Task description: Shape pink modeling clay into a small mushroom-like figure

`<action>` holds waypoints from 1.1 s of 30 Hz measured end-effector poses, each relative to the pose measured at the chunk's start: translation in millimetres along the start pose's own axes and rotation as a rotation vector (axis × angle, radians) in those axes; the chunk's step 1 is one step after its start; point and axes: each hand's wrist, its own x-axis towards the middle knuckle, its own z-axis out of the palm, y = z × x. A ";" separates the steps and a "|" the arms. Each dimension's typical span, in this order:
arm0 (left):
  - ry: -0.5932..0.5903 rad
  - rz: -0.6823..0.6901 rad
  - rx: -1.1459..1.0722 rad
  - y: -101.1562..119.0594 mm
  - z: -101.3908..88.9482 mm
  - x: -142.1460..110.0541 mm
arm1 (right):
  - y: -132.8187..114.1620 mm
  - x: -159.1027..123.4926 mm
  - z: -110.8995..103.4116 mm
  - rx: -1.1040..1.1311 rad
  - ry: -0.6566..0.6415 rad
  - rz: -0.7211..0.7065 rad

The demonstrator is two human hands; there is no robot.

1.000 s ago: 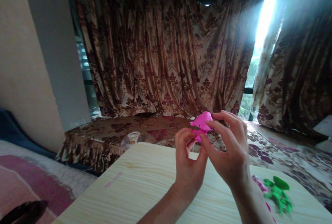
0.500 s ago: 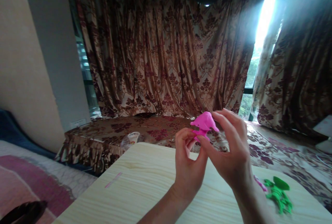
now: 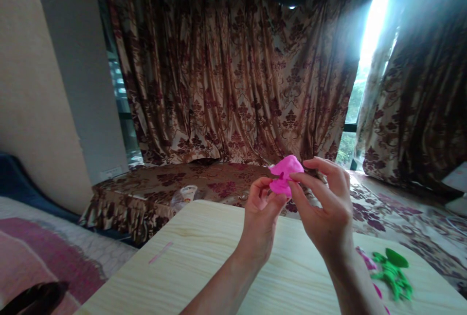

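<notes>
Above the far part of the table, a small bright pink toy piece (image 3: pixel 288 166) with a rounded, domed top and a narrower lower part is held up between both hands. My left hand (image 3: pixel 260 217) pinches its lower part between thumb and fingers. My right hand (image 3: pixel 324 203) grips its right side with thumb and index finger, the other fingers raised and curved. The fingertips hide parts of the piece, and its exact kind cannot be made out. By my right forearm lie a green jointed toy figure (image 3: pixel 392 276) and some pink pieces (image 3: pixel 366 259), partly covered by the arm.
The pale wood-grain table (image 3: pixel 189 256) has a thin pink strip (image 3: pixel 160 252) on its left. Behind it, a clear plastic container (image 3: pixel 185 195) stands near a ledge with patterned cloth (image 3: pixel 146 188). Patterned curtains (image 3: pixel 233 81) hang behind. A bed (image 3: pixel 47 261) is at the left.
My right thumb and index finger have moved from the top and base onto the piece's right side. The piece has turned slightly. More pink shows by my right forearm.
</notes>
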 end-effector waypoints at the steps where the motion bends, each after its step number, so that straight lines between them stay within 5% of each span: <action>1: 0.004 -0.008 -0.008 -0.4 0.1 -0.3 | -0.1 0.5 0.1 -0.003 0.000 -0.010; 7: 0.090 -0.181 -0.243 1.5 -8.9 5.2 | 2.4 3.4 -6.4 0.100 -0.048 0.083; 14: 0.045 -0.346 -0.503 3.0 -12.1 10.6 | 7.1 -1.3 -0.5 0.127 -0.118 0.103; 33: -0.013 -0.568 -0.404 1.6 -23.3 13.2 | 12.6 -4.1 1.7 0.256 -0.218 0.126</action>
